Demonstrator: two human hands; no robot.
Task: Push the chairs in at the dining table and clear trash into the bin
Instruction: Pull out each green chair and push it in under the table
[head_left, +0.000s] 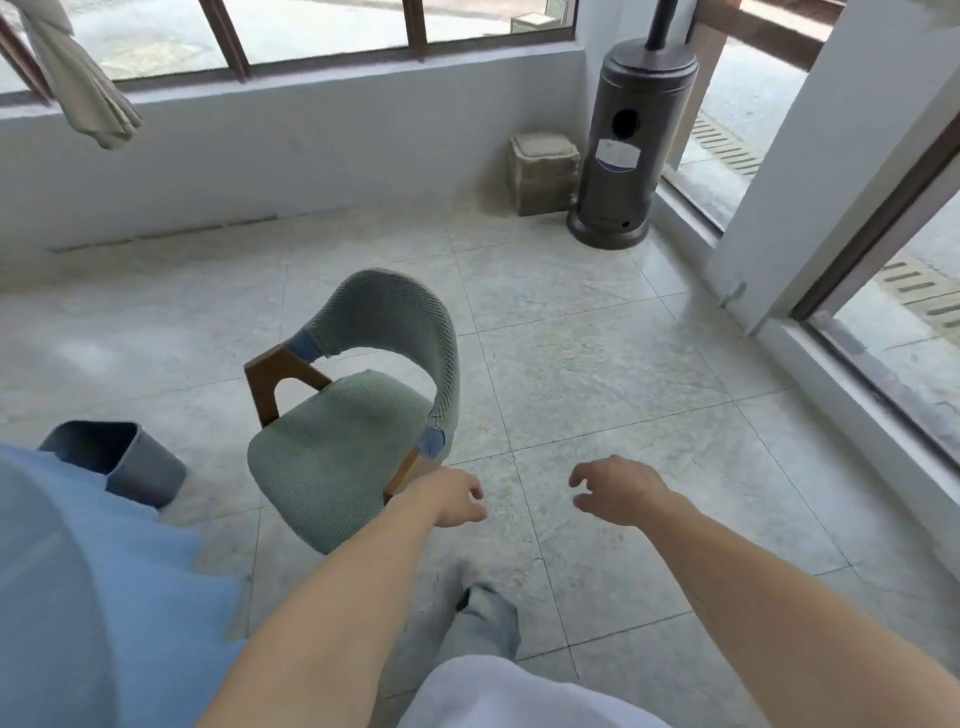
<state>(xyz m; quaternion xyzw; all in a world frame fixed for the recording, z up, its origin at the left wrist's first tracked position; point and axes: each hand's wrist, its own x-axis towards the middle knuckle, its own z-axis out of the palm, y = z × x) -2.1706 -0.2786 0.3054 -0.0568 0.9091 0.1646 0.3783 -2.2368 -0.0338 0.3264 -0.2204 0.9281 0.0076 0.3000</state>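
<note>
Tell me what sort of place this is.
Probably a glazed sunroom or enclosed patio dining area: a tall patio heater in the corner, windows along the low wall, a tiled floor, and an upholstered dining chair.

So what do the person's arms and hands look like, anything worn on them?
Both forearms are bare right up to the frame edge, with no sleeves showing. The left hand and right hand have no gloves, and no watch, band or ring shows.
</note>
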